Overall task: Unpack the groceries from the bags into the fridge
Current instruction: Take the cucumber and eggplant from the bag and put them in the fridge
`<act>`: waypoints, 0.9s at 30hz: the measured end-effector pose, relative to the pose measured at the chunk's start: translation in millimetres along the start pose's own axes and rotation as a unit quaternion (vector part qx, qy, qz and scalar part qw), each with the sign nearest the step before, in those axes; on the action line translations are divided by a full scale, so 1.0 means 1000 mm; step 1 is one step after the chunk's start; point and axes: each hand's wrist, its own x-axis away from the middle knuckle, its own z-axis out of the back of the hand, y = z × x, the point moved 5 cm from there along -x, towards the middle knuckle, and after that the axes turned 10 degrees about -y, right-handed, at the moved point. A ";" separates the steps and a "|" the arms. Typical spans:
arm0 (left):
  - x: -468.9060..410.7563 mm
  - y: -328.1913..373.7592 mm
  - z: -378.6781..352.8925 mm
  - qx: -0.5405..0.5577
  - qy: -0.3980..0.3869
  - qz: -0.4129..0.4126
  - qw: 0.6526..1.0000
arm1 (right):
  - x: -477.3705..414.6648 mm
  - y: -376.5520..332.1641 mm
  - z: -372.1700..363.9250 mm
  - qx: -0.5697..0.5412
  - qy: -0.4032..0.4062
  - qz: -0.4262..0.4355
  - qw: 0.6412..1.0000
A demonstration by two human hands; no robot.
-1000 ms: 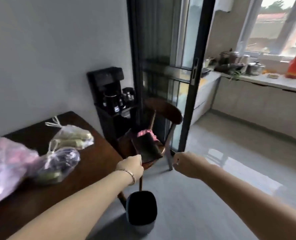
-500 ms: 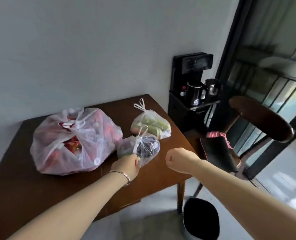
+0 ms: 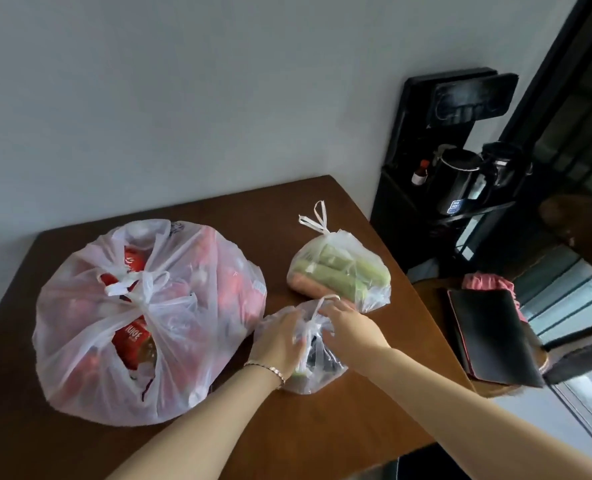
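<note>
Now both arms stretch forward, palms down — left hand gripping the small bag by its neck, right hand pinching its handles — bag resting on the table.

Dim, soft daylight comes from the glass door right of the fingers; the wall beyond them shades grey; edges bow, fingers slightly blurred.

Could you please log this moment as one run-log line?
left hand: grips small bag | right hand: pinches its handles | large bag, green-vegetable bag: tied, on table
</note>
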 end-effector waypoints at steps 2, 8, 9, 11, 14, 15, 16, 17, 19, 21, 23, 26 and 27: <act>-0.017 -0.004 -0.005 -0.016 -0.012 0.030 0.999 | -0.022 0.003 -0.007 0.006 -0.028 0.012 1.000; -0.043 -0.006 0.008 0.061 -0.011 0.063 0.996 | -0.056 0.002 -0.010 0.067 -0.067 0.093 0.991; -0.045 -0.005 0.012 0.076 -0.004 0.066 0.995 | -0.058 -0.001 -0.004 0.062 -0.048 0.104 0.991; -0.047 -0.003 0.017 0.068 0.012 0.052 0.996 | -0.062 -0.009 0.007 0.077 0.049 0.150 0.984; -0.048 -0.003 0.019 0.122 0.016 0.032 0.992 | -0.067 -0.012 0.013 0.111 0.137 0.204 0.963; -0.049 -0.003 0.017 0.162 0.009 0.031 0.986 | -0.067 -0.011 0.015 0.107 0.150 0.210 0.960; -0.050 -0.002 0.015 0.207 -0.009 0.030 0.978 | -0.067 -0.008 0.018 0.093 0.156 0.211 0.961; -0.050 -0.002 0.013 0.249 -0.039 0.028 0.967 | -0.066 -0.006 0.021 0.072 0.161 0.208 0.962; -0.045 0.001 0.009 0.284 -0.102 0.004 0.953 | -0.062 0.000 0.025 0.031 0.182 0.206 0.961; -0.039 -0.002 0.009 0.215 -0.109 -0.043 0.970 | -0.060 0.012 0.037 -0.148 0.168 0.152 0.963; -0.031 -0.006 0.018 0.156 -0.059 -0.093 0.982 | -0.063 0.042 0.045 -0.406 0.159 0.015 0.900; -0.015 -0.020 0.032 0.280 0.025 -0.070 0.957 | -0.062 0.087 0.024 -0.742 0.090 -0.156 0.645; -0.012 -0.024 0.033 0.325 0.031 -0.047 0.944 | -0.059 0.086 0.010 -0.796 0.015 -0.170 0.581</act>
